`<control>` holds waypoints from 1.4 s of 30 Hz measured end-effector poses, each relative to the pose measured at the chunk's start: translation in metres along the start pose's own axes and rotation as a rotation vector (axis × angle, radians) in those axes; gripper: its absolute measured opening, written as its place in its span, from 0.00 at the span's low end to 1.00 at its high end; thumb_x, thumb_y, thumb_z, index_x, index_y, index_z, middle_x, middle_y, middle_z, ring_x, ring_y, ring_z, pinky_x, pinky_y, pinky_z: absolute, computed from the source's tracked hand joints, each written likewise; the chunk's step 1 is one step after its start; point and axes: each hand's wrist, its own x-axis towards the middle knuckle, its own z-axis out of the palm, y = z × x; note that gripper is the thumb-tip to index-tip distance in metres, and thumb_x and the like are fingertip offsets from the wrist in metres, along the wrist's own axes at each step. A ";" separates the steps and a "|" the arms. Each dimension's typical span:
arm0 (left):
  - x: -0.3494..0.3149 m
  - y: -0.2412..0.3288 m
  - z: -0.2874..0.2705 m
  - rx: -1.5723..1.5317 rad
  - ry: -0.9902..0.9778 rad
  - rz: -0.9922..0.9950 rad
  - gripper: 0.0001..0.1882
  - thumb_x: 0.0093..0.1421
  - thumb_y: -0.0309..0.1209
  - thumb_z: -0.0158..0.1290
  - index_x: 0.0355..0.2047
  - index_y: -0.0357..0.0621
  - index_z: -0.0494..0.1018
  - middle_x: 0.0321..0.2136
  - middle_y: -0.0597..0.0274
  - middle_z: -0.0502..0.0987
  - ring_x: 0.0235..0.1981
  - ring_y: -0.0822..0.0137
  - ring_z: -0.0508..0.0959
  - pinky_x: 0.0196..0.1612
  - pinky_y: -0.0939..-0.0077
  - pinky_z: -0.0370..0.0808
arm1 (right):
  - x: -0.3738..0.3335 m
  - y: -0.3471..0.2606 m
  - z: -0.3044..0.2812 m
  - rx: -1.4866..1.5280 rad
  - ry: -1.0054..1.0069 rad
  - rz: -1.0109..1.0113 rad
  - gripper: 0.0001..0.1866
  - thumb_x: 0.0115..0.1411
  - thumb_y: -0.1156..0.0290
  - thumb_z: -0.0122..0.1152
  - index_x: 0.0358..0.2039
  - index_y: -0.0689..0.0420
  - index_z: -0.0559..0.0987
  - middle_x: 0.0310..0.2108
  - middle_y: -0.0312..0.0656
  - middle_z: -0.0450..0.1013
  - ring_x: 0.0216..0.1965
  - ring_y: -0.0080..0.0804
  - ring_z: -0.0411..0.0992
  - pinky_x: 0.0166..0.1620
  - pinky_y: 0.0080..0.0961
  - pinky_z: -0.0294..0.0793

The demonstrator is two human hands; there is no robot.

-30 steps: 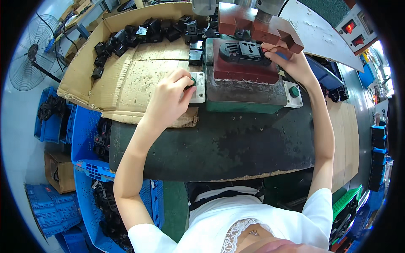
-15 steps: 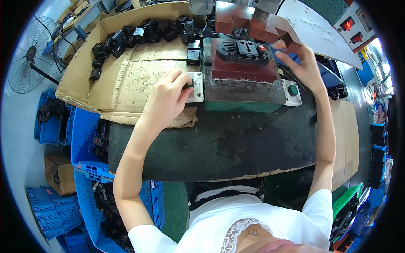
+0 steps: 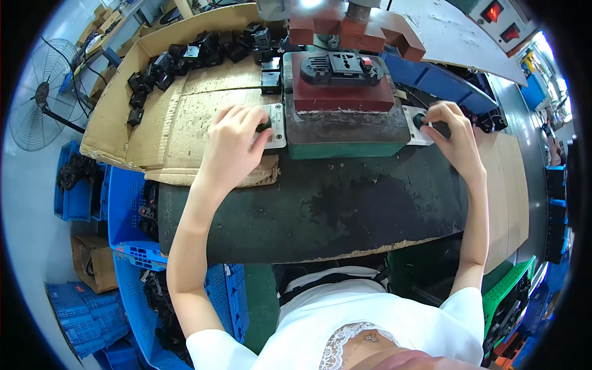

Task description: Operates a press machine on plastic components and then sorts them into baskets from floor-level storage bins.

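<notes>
At the left control plate (image 3: 279,126), my left hand (image 3: 232,143) has its fingers curled over a round green push button (image 3: 265,125), mostly covered. My right hand (image 3: 457,139) bends its fingers and thumb around the other green push button (image 3: 419,120). Between them, a black plastic battery-pack-like housing (image 3: 340,69) with a small red part lies on a dark red block (image 3: 345,98). That block sits on a green-edged metal base (image 3: 348,150). Over the housing hangs a notched reddish-brown press head (image 3: 351,36), with a gap between them.
A cut-open cardboard box (image 3: 185,132) on the left holds several black housings (image 3: 166,65). Behind my right hand stands a blue bin (image 3: 441,83). Blue crates (image 3: 132,206) full of black parts flank the dark worktable (image 3: 308,216); a green crate (image 3: 505,296) is at lower right.
My right hand has come down from beside the press head and housing onto the right green button. My left hand stays at its button. The whole view has shifted slightly.
</notes>
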 end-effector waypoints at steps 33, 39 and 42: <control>-0.002 -0.005 0.022 -0.204 0.250 -0.067 0.06 0.45 0.20 0.55 0.20 0.39 0.67 0.21 0.57 0.71 0.25 0.56 0.71 0.29 0.69 0.67 | -0.267 0.291 -0.175 -1.061 0.112 0.745 0.20 0.56 0.58 0.51 0.44 0.58 0.73 0.47 0.49 0.67 0.51 0.42 0.63 0.50 0.38 0.65; 0.009 0.005 0.010 -0.041 0.072 -0.118 0.01 0.51 0.21 0.52 0.24 0.37 0.71 0.23 0.56 0.73 0.28 0.60 0.73 0.35 0.72 0.68 | -0.436 0.277 -0.141 -1.133 -0.153 1.819 0.31 0.57 0.46 0.42 0.53 0.56 0.63 0.50 0.53 0.64 0.52 0.59 0.60 0.49 0.51 0.64; 0.010 -0.018 0.023 -0.208 0.134 -0.110 0.07 0.55 0.24 0.49 0.35 0.37 0.71 0.32 0.55 0.73 0.37 0.63 0.73 0.43 0.73 0.67 | -0.519 0.324 -0.238 -1.313 -0.123 1.349 0.30 0.58 0.45 0.39 0.49 0.57 0.69 0.39 0.57 0.71 0.41 0.54 0.70 0.44 0.46 0.69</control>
